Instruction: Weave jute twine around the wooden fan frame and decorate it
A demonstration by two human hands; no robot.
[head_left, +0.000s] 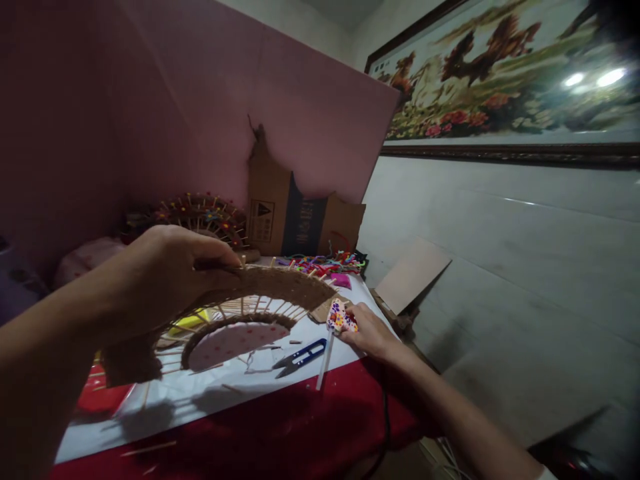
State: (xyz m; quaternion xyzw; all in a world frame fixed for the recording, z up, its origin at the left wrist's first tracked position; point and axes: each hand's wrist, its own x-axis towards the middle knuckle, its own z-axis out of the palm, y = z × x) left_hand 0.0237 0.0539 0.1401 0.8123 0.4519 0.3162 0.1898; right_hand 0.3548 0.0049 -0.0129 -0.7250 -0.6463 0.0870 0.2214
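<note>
Hands (pixel 163 270) grip brown arch (pixel 285 283) and glue gun (pixel 337 315)

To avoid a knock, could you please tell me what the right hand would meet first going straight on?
The right hand, holding the glue gun, would probably meet the arch first, though depth is unclear.

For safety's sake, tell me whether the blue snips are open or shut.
Open: the blue snips lie near the right hand with their two blade tips apart.
</note>
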